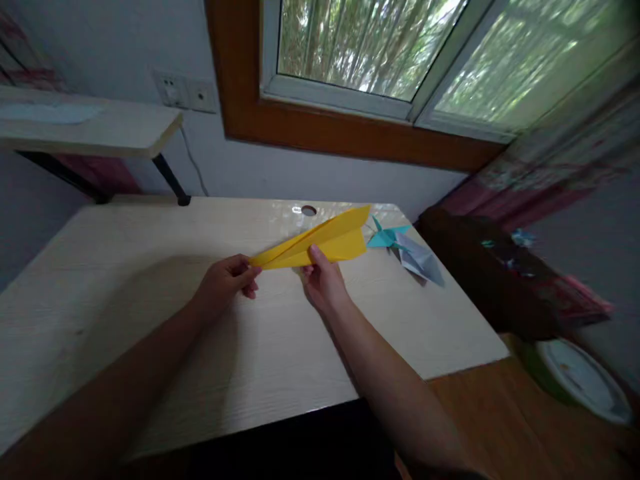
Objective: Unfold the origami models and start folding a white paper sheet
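Note:
A yellow paper airplane (330,237) is held just above the desk, its narrow nose toward the left and its wide tail toward the right. My left hand (230,277) pinches the nose between thumb and fingers. Around the middle of the lower edge, my right hand (321,273) grips the paper, thumb on the near face and fingers mostly hidden behind. To the right of the plane lie a teal folded paper piece (387,236) and a grey-white folded paper piece (420,259), which touch or overlap.
The pale wooden desk (280,347) stands against the wall under a window (370,47). A raised shelf (125,130) on black legs is at the back left. A round cable hole (309,211) is near the back edge. Beyond the right edge stands a dark cabinet (465,267).

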`<state>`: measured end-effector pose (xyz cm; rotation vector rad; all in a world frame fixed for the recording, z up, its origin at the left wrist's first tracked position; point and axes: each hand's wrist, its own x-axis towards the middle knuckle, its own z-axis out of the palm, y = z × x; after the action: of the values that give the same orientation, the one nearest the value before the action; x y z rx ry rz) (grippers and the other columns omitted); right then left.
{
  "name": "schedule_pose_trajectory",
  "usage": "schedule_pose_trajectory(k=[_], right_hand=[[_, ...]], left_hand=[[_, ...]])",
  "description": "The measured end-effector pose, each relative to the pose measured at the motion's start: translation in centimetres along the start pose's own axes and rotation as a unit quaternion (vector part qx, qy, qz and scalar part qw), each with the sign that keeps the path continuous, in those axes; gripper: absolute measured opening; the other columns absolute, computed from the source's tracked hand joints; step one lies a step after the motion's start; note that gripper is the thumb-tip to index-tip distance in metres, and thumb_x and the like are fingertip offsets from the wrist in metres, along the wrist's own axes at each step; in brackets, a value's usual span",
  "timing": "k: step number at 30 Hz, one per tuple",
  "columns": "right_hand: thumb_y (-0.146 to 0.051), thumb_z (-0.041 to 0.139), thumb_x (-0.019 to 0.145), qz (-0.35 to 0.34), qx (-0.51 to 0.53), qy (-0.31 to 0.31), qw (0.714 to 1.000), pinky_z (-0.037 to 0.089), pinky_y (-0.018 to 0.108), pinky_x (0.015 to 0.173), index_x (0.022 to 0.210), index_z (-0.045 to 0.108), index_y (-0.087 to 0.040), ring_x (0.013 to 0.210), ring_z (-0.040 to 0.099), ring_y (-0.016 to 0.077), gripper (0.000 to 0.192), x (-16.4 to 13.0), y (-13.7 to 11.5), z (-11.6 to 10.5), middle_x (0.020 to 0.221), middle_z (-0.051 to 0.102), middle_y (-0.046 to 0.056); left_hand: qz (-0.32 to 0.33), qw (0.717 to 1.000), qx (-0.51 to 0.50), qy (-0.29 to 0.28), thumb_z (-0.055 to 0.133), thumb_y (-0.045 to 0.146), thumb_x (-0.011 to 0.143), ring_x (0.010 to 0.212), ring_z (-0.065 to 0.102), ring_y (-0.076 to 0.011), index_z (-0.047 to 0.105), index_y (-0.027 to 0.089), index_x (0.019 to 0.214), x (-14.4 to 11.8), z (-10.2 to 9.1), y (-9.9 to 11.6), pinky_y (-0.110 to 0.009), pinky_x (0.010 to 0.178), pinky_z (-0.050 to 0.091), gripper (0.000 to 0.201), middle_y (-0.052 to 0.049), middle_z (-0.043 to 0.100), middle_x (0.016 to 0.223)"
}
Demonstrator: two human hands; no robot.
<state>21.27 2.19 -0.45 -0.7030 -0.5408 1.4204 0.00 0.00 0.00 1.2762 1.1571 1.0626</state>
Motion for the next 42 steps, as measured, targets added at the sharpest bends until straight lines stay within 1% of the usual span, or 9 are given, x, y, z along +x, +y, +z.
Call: schedule_pose_trajectory(k=[5, 10, 15, 18, 24, 28, 33, 38, 42], right_hand=[[-0.041, 0.086, 0.071, 0.069, -0.058, -0.04, 0.995, 0.042, 0.014, 0.049, 0.084, 0.068, -0.02, 0.054, 0.048, 0.0026, 0.031, 0.0, 0.4, -0.1, 0.083, 0.067, -0.004], [-0.049, 0.083, 0.074, 0.096, -0.127, -0.092, 0.983, 0.049, 0.018, 0.056, 0.091, 0.071, -0.019, 0.059, 0.057, 0.0051, 0.036, -0.4, 0.9, -0.2, 0.089, 0.071, 0.001], [-0.054, 0.078, 0.079, 0.113, -0.176, -0.183, 0.961, 0.054, 0.026, 0.07, 0.101, 0.073, -0.019, 0.073, 0.067, 0.0117, 0.041, -1.0, 1.1, 0.0, 0.098, 0.075, 0.006], [-0.057, 0.078, 0.077, 0.118, -0.183, -0.206, 0.954, 0.055, 0.029, 0.075, 0.099, 0.075, -0.019, 0.077, 0.068, 0.0135, 0.044, -1.1, 1.2, 0.0, 0.102, 0.076, 0.008], [-0.061, 0.079, 0.073, 0.128, -0.175, -0.18, 0.959, 0.056, 0.029, 0.074, 0.084, 0.076, -0.016, 0.072, 0.067, 0.0147, 0.047, -1.0, 1.4, -0.2, 0.077, 0.074, 0.006], [-0.058, 0.08, 0.073, 0.141, -0.165, -0.163, 0.962, 0.057, 0.028, 0.072, 0.084, 0.075, -0.015, 0.071, 0.067, 0.0141, 0.045, -0.9, 1.4, -0.2, 0.082, 0.075, 0.007], [-0.045, 0.083, 0.075, 0.127, -0.143, -0.126, 0.973, 0.058, 0.028, 0.072, 0.091, 0.073, -0.016, 0.074, 0.068, 0.0145, 0.034, -0.6, 1.4, -0.3, 0.088, 0.075, 0.006], [-0.04, 0.085, 0.072, 0.101, -0.124, -0.068, 0.985, 0.057, 0.025, 0.068, 0.09, 0.072, -0.017, 0.073, 0.066, 0.0138, 0.033, -0.2, 1.3, -0.4, 0.09, 0.074, 0.005], [-0.04, 0.087, 0.068, 0.099, -0.123, -0.053, 0.986, 0.054, 0.022, 0.062, 0.086, 0.071, -0.016, 0.066, 0.062, 0.0111, 0.033, -0.2, 1.2, -0.2, 0.082, 0.072, 0.003]], left_hand=[[0.043, 0.996, 0.008, 0.078, 0.076, 0.039, 0.081, 0.045, 0.061, -0.0119, 0.063, 0.017, 0.085, -0.1, -0.6, 0.0, -0.022, 0.047, 0.052, 0.027, 0.002, 0.067, 0.058], [0.096, 0.978, 0.077, 0.166, 0.074, 0.036, 0.083, 0.046, 0.064, -0.0117, 0.062, 0.017, 0.082, -0.3, -0.7, 0.1, -0.02, 0.047, 0.051, 0.022, 0.002, 0.068, 0.059], [0.196, 0.945, 0.212, 0.153, 0.069, 0.033, 0.087, 0.053, 0.068, -0.0116, 0.069, 0.018, 0.093, -0.7, -0.8, -0.3, -0.02, 0.054, 0.052, 0.017, 0.002, 0.071, 0.064], [0.287, 0.896, 0.319, 0.113, 0.066, 0.031, 0.088, 0.055, 0.068, -0.0115, 0.072, 0.02, 0.101, -0.6, -1.0, -0.8, -0.02, 0.055, 0.05, 0.017, 0.002, 0.072, 0.066], [0.451, 0.758, 0.464, 0.087, 0.06, 0.021, 0.089, 0.05, 0.063, -0.0104, 0.072, 0.02, 0.097, -0.2, -1.4, -1.3, -0.021, 0.053, 0.044, 0.014, 0.001, 0.073, 0.068], [0.485, 0.718, 0.497, 0.052, 0.06, 0.018, 0.09, 0.056, 0.065, -0.0113, 0.069, 0.021, 0.101, -0.2, -1.3, -1.4, -0.022, 0.055, 0.043, 0.014, 0.001, 0.073, 0.071], [0.428, 0.755, 0.494, 0.054, 0.058, 0.02, 0.091, 0.054, 0.064, -0.0111, 0.066, 0.023, 0.113, -0.2, -0.6, -1.5, -0.022, 0.054, 0.044, 0.023, 0.003, 0.072, 0.069], [0.307, 0.853, 0.419, 0.049, 0.059, 0.023, 0.09, 0.061, 0.067, -0.011, 0.047, 0.022, 0.139, -0.4, -0.2, -1.4, -0.021, 0.06, 0.051, 0.05, 0.004, 0.072, 0.077], [0.229, 0.923, 0.31, 0.018, 0.058, 0.03, 0.092, 0.069, 0.071, -0.013, 0.058, 0.022, 0.126, -0.3, -0.2, -1.3, -0.025, 0.064, 0.058, 0.035, -0.002, 0.074, 0.096]])
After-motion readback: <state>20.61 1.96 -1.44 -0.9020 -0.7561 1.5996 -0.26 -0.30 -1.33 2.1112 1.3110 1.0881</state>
